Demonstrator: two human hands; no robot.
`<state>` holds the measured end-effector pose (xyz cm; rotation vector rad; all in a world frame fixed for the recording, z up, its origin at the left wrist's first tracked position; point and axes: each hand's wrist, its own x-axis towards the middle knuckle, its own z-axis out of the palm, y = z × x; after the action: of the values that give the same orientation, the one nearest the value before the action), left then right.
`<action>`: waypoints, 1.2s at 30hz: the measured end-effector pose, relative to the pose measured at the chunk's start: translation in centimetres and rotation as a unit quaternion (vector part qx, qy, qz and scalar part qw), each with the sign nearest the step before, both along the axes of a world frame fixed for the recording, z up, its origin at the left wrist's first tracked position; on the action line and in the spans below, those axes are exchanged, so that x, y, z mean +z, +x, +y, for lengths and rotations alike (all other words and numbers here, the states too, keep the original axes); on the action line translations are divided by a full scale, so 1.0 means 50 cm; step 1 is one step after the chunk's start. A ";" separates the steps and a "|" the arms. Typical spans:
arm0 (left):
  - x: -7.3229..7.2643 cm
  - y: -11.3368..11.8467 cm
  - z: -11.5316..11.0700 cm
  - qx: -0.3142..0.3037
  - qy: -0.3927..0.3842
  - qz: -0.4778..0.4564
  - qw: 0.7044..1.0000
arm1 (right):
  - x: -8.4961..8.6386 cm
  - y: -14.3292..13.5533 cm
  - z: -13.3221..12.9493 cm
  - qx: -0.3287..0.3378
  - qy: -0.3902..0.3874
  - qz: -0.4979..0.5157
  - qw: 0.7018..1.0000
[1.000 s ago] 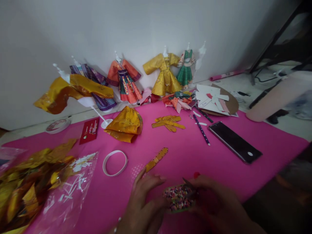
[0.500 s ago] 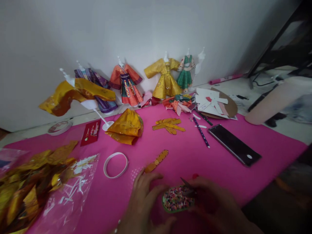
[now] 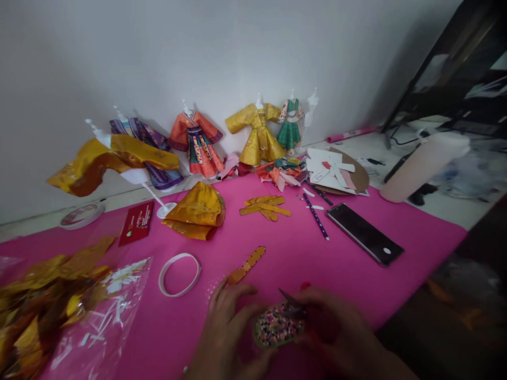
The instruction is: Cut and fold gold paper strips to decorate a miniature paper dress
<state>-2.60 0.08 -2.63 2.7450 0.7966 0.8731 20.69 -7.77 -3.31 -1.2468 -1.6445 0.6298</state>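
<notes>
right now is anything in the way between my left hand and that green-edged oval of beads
Nothing visible stands between your left hand and the green-edged oval of beads; the thumb is right by its left edge, though contact is unclear. The dark blades at your right hand overlap only its right end.

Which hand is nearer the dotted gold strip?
Left. The left hand is at the near end of the dotted gold strip; the right hand is farther right.

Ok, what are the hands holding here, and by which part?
The right hand holds scissors by the red handle end, blades over the bead dish. Whether the left hand grips anything cannot be told.
</notes>
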 end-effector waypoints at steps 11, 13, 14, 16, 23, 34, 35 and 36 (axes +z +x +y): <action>-0.023 -0.007 0.009 0.006 0.007 0.015 1.000 | 0.008 -0.002 0.009 -0.014 -0.001 0.005 1.000; -0.026 -0.008 0.013 0.009 0.004 0.016 1.000 | 0.014 0.000 0.013 -0.014 -0.023 0.011 1.000; -0.027 -0.009 0.015 0.010 0.005 0.014 1.000 | 0.015 0.001 0.015 -0.016 -0.033 0.013 0.999; -0.028 -0.008 0.019 0.016 0.012 0.011 1.000 | 0.015 0.007 0.016 -0.019 -0.049 0.010 0.999; -0.024 -0.010 0.024 0.021 0.032 0.010 0.999 | -0.011 0.038 0.014 -0.033 -0.088 0.031 0.995; -0.030 -0.010 0.022 0.017 0.023 0.016 0.999 | -0.011 0.043 0.031 -0.052 -0.053 0.084 0.994; -0.030 -0.010 0.021 0.018 0.022 0.016 0.999 | -0.013 0.043 0.031 -0.055 -0.048 0.077 0.994; -0.029 -0.010 0.020 0.018 0.020 0.015 1.000 | -0.015 0.043 0.030 -0.058 -0.042 0.071 0.995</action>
<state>-3.08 1.09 -4.10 2.7923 0.8462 0.8650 22.85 -6.26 -4.04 -1.3171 -1.4298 0.7049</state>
